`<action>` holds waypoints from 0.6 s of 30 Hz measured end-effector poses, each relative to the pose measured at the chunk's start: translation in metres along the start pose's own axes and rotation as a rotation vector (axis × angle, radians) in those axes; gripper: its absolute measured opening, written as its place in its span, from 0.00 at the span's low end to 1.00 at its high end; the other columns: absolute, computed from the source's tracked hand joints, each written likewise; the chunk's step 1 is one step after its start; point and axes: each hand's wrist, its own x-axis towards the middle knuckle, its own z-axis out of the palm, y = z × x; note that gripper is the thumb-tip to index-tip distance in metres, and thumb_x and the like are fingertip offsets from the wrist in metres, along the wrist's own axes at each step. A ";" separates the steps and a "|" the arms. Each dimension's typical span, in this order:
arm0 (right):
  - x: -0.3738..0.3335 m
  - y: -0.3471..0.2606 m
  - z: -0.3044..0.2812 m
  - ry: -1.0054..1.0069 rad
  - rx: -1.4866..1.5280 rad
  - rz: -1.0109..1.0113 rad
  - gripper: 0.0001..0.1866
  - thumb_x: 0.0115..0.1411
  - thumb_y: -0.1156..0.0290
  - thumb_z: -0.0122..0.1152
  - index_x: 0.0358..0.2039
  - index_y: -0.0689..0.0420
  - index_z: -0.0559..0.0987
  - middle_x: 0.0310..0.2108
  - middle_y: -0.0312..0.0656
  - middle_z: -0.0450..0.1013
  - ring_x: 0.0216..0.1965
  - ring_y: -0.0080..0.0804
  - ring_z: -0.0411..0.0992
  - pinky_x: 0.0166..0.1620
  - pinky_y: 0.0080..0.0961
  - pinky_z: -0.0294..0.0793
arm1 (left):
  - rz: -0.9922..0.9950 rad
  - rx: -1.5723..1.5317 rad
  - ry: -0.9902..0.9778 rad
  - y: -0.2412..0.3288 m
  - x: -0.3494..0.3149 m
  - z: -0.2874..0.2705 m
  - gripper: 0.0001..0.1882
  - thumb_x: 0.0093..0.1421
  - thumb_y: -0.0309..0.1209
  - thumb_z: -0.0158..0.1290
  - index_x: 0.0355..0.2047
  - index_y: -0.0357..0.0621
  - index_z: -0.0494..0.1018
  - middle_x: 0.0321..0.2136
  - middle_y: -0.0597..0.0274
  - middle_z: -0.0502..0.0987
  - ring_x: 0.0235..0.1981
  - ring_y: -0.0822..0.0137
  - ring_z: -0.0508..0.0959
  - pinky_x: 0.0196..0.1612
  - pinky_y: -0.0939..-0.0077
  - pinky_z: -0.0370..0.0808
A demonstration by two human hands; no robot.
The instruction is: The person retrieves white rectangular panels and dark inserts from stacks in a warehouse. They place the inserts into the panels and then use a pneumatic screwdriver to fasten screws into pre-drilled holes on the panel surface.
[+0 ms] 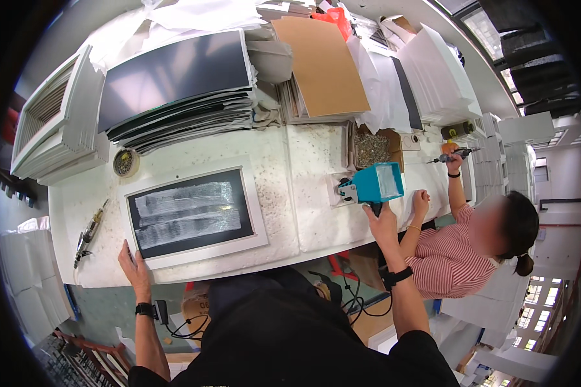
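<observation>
A white picture frame (259, 227) lies on the white table in front of me. Inside it is a black panel (187, 214) with two broad whitish streaked bands across it. My left hand (135, 269) rests at the frame's lower left corner, fingers stretched out and thumb apart along the edge. Farther right, my right hand (384, 226) is closed round the black handle of a teal box-shaped hand tool (371, 184). The tool has a pale window on its right face and a metal side plate on its left. It is held over the table, away from the frame.
A powered screwdriver (90, 233) and a small tub (126, 163) lie left of the frame. Stacked dark panels (174, 80), brown boards (323, 71) and white frames (58, 122) line the back. A box of small parts (371, 148) stands before a co-worker (458, 258) at right.
</observation>
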 end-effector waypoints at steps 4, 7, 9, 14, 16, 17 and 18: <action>-0.002 0.001 0.018 0.013 -0.011 0.008 0.27 0.64 0.58 0.65 0.50 0.70 0.72 0.34 0.66 0.78 0.39 0.68 0.78 0.41 0.53 0.76 | -0.018 0.010 -0.009 0.001 0.001 0.002 0.27 0.71 0.33 0.49 0.68 0.35 0.63 0.60 0.45 0.68 0.62 0.51 0.68 0.67 0.61 0.64; -0.008 -0.001 0.029 0.067 -0.026 0.008 0.25 0.65 0.59 0.65 0.49 0.69 0.72 0.35 0.65 0.78 0.40 0.68 0.77 0.43 0.54 0.76 | -0.015 0.029 0.003 0.001 0.000 0.004 0.27 0.71 0.31 0.50 0.68 0.35 0.63 0.61 0.45 0.67 0.62 0.51 0.68 0.67 0.61 0.63; -0.008 -0.002 0.028 0.040 -0.052 0.016 0.25 0.64 0.59 0.65 0.49 0.68 0.72 0.38 0.65 0.78 0.41 0.67 0.77 0.44 0.54 0.76 | -0.089 0.010 0.025 0.000 -0.003 0.008 0.28 0.70 0.29 0.50 0.68 0.36 0.62 0.61 0.45 0.67 0.62 0.52 0.68 0.68 0.61 0.63; -0.018 -0.029 -0.016 -0.090 -0.249 0.036 0.28 0.62 0.55 0.69 0.50 0.67 0.73 0.46 0.59 0.75 0.44 0.60 0.78 0.45 0.50 0.78 | -0.240 -0.077 0.023 0.015 -0.008 0.004 0.30 0.70 0.27 0.51 0.70 0.37 0.60 0.62 0.46 0.66 0.64 0.54 0.68 0.67 0.61 0.64; -0.030 -0.018 -0.043 0.004 -0.228 -0.034 0.29 0.61 0.53 0.69 0.51 0.64 0.76 0.48 0.53 0.74 0.43 0.54 0.78 0.44 0.47 0.79 | -0.190 0.048 -0.021 0.034 -0.006 -0.008 0.33 0.68 0.25 0.52 0.72 0.38 0.57 0.62 0.43 0.66 0.64 0.51 0.67 0.66 0.59 0.65; -0.033 -0.020 -0.052 0.096 -0.235 -0.092 0.27 0.62 0.55 0.69 0.52 0.64 0.76 0.47 0.53 0.75 0.42 0.53 0.79 0.43 0.45 0.79 | -0.101 0.195 0.009 0.056 -0.005 -0.015 0.34 0.67 0.24 0.53 0.72 0.39 0.56 0.63 0.42 0.66 0.63 0.49 0.68 0.66 0.58 0.65; -0.036 -0.037 -0.064 0.097 -0.071 -0.050 0.26 0.63 0.57 0.68 0.53 0.64 0.76 0.47 0.53 0.75 0.42 0.52 0.79 0.43 0.44 0.79 | -0.012 0.187 0.019 0.104 0.007 -0.021 0.36 0.66 0.23 0.52 0.73 0.39 0.55 0.63 0.42 0.66 0.62 0.48 0.69 0.65 0.57 0.65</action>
